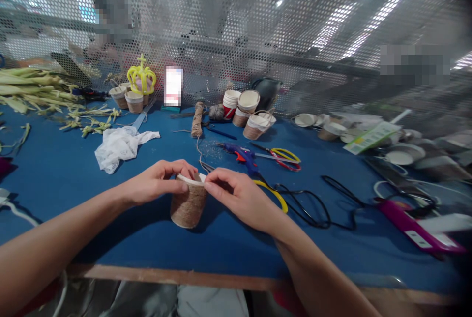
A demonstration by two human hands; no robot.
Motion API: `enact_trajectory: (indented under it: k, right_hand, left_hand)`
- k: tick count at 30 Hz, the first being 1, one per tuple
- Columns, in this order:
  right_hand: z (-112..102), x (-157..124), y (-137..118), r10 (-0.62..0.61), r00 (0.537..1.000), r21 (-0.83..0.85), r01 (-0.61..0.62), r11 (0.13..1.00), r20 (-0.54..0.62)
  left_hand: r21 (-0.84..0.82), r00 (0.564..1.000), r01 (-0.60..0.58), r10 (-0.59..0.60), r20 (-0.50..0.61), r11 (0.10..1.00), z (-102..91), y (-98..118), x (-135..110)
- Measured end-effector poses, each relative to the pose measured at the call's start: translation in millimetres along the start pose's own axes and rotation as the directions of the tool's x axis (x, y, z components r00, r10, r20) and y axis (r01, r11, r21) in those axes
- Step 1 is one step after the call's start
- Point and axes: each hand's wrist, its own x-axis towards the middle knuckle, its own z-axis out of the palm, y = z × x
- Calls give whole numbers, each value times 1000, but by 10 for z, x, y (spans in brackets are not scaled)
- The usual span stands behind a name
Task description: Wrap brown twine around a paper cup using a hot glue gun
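Observation:
A paper cup point(187, 205) wrapped in brown twine, its white rim bare, stands near the table's front edge. My left hand point(157, 183) grips it, with fingers inside the rim and the thumb pressed on the outside. At the right of the rim, my right hand point(239, 194) is closed in a pinch, its fingertips touching the cup. A thin strand of twine point(199, 147) runs from a twine spool point(197, 119) down to this hand's fingers. What lies exactly between those fingertips is partly hidden. Just beyond is a blue glue gun point(241, 156).
Scissors point(283, 156) and pliers point(221, 131) lie beyond my hands. Several wrapped cups point(254, 125) stand behind. White cloth point(120, 147) and corn husks point(33, 86) are left. Black cable point(313, 214) and a purple power strip point(416, 228) lie right. A perforated metal screen point(221, 27) borders the back.

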Motion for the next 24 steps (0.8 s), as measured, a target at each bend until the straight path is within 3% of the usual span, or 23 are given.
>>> enact_trajectory:
  k: [4,9,11,15,17,24]
  right_hand:
    - [4,-8,-9,-10,1000,-12,10,1000,-3]
    - [40,-20,-52,-37,999,-43,36,998,-26]
    - [42,-24,-66,-43,998,-33,42,999,-34]
    - [8,-28,-64,-48,997,27,50,998,-61]
    - [-10,-27,-54,-54,996,15,55,998,-76]
    - [21,-29,-51,-76,993,-64,71,995,-94]
  left_hand:
    - [182,999,-32,29,16,983,25,43,-15]
    - [540,997,-7,46,-59,842,159,131,-34]
    - [554,997,-7,50,-63,832,182,131,-37]
    - [418,994,45,-1,-106,908,138,68,-36]
    - [393,995,18,22,-97,919,110,31,-30]
    - [511,993,-15,74,-95,860,178,82,-23]
